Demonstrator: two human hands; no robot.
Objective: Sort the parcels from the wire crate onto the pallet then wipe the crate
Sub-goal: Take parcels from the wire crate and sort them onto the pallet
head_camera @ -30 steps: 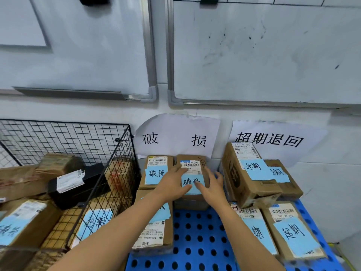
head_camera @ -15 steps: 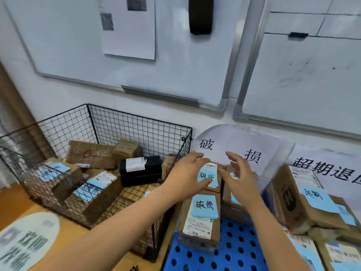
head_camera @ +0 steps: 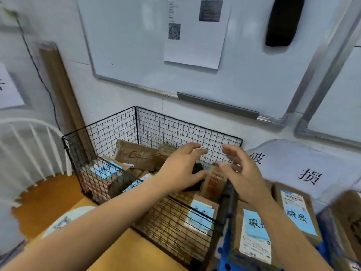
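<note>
Currently both hands hover over right end of wire crate (head_camera: 109,137). Left hand (head_camera: 181,169): fingers (head_camera: 192,146) spread wide, holding nothing. Right hand (head_camera: 242,173): same. Brown parcels (head_camera: 134,155) lie inside crate on bench (head_camera: 48,202). Labelled parcels (head_camera: 254,229) rest on blue pallet (head_camera: 225,259) just beside crate.

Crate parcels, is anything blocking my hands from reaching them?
Nothing visible does. The crate is open on top. The left hand and right hand hover over the black box and the brown parcel beside it, with no mesh or lid between.
</note>
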